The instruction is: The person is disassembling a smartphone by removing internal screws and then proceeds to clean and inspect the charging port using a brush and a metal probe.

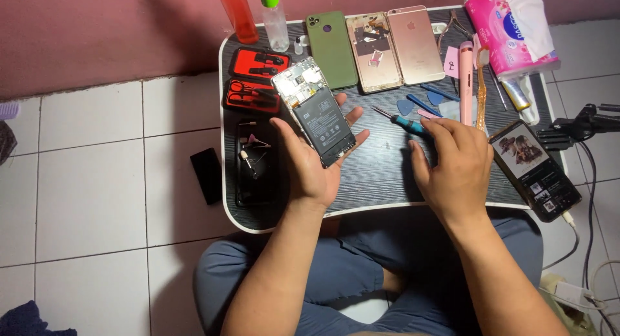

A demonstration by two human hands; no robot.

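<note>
Opened phone, back cover off, battery exposed, is cradled in the left hand; fingers curled round its edges. Long axis runs diagonally, away from the palm toward upper-left. Right hand is palm-down, fingers bent over the blue-handled screwdriver at its fingertips; actual grip cannot be told. Screwdriver lies just right of the phone, tip toward it. Right hand is nearer.

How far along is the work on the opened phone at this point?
Done: the opened phone has its back cover off, battery and board exposed. In hand: the left hand holds it up off the lap table, while the right hand reaches for the blue-handled screwdriver. Left: the battery sits in place; nothing visibly removed from inside.
</note>
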